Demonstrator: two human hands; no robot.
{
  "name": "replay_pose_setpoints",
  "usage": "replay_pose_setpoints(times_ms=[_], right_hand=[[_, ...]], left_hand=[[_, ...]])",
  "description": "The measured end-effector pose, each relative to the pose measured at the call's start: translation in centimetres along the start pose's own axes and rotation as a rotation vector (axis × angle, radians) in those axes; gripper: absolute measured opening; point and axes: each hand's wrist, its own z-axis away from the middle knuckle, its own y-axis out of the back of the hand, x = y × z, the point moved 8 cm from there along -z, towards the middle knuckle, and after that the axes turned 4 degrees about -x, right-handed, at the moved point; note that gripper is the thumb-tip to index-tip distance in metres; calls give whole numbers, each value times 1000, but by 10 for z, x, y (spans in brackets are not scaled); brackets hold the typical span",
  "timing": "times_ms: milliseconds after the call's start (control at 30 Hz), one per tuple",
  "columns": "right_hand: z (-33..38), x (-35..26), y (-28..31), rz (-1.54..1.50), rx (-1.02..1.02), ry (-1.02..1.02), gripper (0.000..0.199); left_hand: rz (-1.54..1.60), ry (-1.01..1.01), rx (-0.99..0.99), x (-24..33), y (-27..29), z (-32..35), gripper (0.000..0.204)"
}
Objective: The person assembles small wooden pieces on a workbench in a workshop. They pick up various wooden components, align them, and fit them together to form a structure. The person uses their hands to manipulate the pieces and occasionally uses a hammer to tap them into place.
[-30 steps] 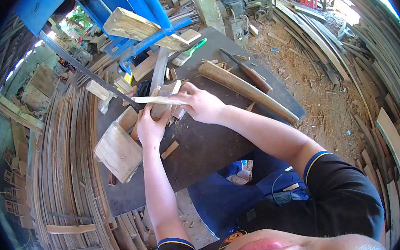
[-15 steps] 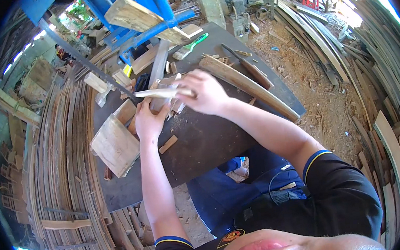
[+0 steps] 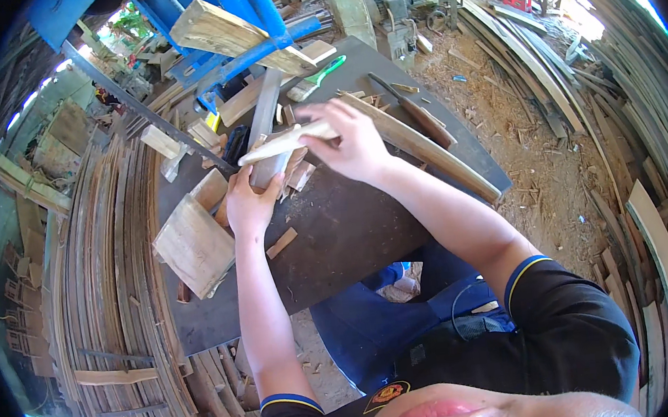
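A pale, tapered piece of wood lies crosswise over a grey metal guide bar, beside the band saw blade. My right hand grips its right end, thumb on the near side and the fingers slightly blurred. My left hand is around the near end of the bar, thumb and fingers on either side. Its fingertips are close to the wood's pointed left end; whether they press on it is hard to see. The blade meets the dark table just left of my left hand.
A squared block lies left of my left forearm. Wood scraps sit by the bar. Farther off are a green-handled brush, a long wooden strip and a wooden-handled tool. A thick timber rests against the blue saw frame.
The wood piece has shifted slightly and tilted, its right end higher. My right hand has moved a little up and right, fingers lifting. My left hand has hardly moved.
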Motion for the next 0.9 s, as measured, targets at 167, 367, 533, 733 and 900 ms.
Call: replay_pose_setpoints(times_ms=[167, 367, 533, 733, 900], right_hand=[[10, 13, -15, -23, -100, -141, 37], [12, 11, -31, -44, -173, -53, 41], [1, 13, 23, -38, 137, -292, 32], [17, 13, -40, -63, -318, -155, 41], [0, 15, 5, -67, 26, -245, 47]], left_hand=[[19, 5, -6, 12, -1, 0, 73], [16, -42, 18, 3, 0, 1, 69], [-28, -9, 17, 9, -2, 0, 69], [5, -22, -20, 6, -3, -2, 68], [-18, 9, -10, 7, 0, 2, 73]])
